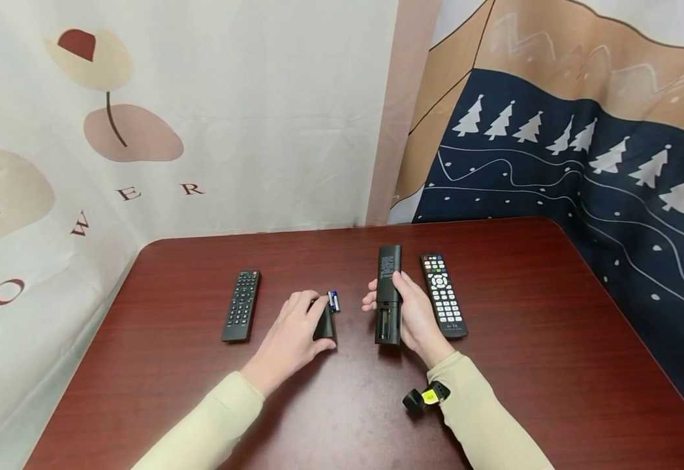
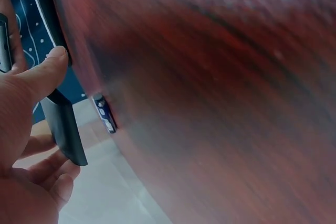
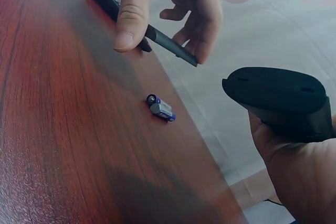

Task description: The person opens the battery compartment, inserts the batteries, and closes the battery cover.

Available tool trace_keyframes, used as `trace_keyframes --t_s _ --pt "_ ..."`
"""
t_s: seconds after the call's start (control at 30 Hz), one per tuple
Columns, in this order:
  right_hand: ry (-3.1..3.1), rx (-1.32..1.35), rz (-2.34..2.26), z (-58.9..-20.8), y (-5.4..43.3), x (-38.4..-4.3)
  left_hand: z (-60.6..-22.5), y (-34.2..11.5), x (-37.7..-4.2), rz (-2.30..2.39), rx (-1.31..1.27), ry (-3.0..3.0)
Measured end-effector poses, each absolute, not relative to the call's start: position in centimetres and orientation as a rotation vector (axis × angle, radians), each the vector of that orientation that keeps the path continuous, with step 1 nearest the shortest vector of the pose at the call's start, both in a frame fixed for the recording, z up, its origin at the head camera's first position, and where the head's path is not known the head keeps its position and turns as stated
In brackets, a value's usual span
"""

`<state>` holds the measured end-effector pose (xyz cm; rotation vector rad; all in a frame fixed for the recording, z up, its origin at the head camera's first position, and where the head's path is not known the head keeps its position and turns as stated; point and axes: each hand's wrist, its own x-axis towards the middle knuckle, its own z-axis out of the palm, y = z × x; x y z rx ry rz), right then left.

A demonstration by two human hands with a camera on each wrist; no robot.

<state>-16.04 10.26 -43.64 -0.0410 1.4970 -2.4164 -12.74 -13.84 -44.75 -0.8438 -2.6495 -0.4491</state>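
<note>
My right hand (image 1: 417, 314) grips a black remote control (image 1: 388, 287), its back turned up and its battery compartment uncovered at the near end. In the right wrist view, that remote's end (image 3: 278, 90) points toward the camera. A black battery cover (image 2: 64, 127) is held between the thumb and fingers of my left hand (image 1: 292, 329), above the table. Just past the cover, two blue and silver batteries (image 3: 161, 109) lie side by side on the tabletop, touched by neither hand.
A black remote (image 1: 241, 307) lies face up on the left of the dark red wooden table (image 1: 171, 281). Right of my right hand is another black remote with white buttons (image 1: 443, 297). Printed curtains (image 1: 283, 117) hang behind the table's far edge.
</note>
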Motion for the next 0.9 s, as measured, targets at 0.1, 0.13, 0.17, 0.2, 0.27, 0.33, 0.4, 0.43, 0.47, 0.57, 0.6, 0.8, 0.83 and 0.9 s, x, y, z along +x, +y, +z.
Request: trace_keyframes --t_s 0.1,0.13,0.17,0.2,0.27,0.33,0.4,0.43,0.47,0.57,0.6,0.8,0.83,0.9 --pt "1.499 -0.038 -2.418 -43.8 10.3 -16.1 -44.8 -14.2 -12.9 -0.449 -0.833 -2.665" --pt "1.5 -0.035 -2.418 -43.8 10.3 -16.1 -44.9 -14.3 -12.9 -0.449 -0.831 -2.668" --pt "1.502 -0.035 -2.418 -43.8 10.3 -16.1 -44.9 -14.3 -13.0 -0.448 -0.829 -2.668" --pt "1.504 -0.033 -2.418 -43.8 10.3 -16.1 -45.0 -14.4 -13.0 -0.45 -0.827 -2.671" --pt "1.509 -0.031 -2.418 -43.9 10.3 -16.1 -45.0 -14.6 -13.2 -0.45 -0.825 -2.681" --pt "1.511 -0.025 -2.416 -43.9 10.4 -16.1 -45.0 -14.7 -13.3 -0.446 -0.821 -2.7" --pt "1.513 -0.024 -2.413 -43.9 10.4 -16.1 -45.0 -14.8 -13.4 -0.442 -0.814 -2.728" --pt "1.512 -0.023 -2.411 -43.9 10.4 -16.1 -45.1 -14.9 -13.4 -0.438 -0.811 -2.74" --pt "1.51 -0.024 -2.41 -44.0 10.4 -16.1 -45.1 -15.0 -13.5 -0.436 -0.807 -2.753" --pt "1.506 -0.031 -2.407 -44.0 10.4 -16.0 -45.2 -15.2 -13.6 -0.428 -0.799 -2.787" --pt "1.506 -0.035 -2.404 -44.0 10.4 -16.0 -45.2 -15.2 -13.6 -0.424 -0.799 -2.794" --pt "1.512 -0.019 -2.405 -44.0 10.4 -16.0 -45.4 -15.7 -14.0 -0.42 -0.823 -2.806" --pt "1.514 -0.014 -2.407 -43.9 10.4 -16.0 -45.5 -15.8 -14.1 -0.416 -0.827 -2.806" --pt "1.515 -0.018 -2.405 -44.0 10.4 -16.0 -45.7 -15.9 -14.3 -0.403 -0.834 -2.81"
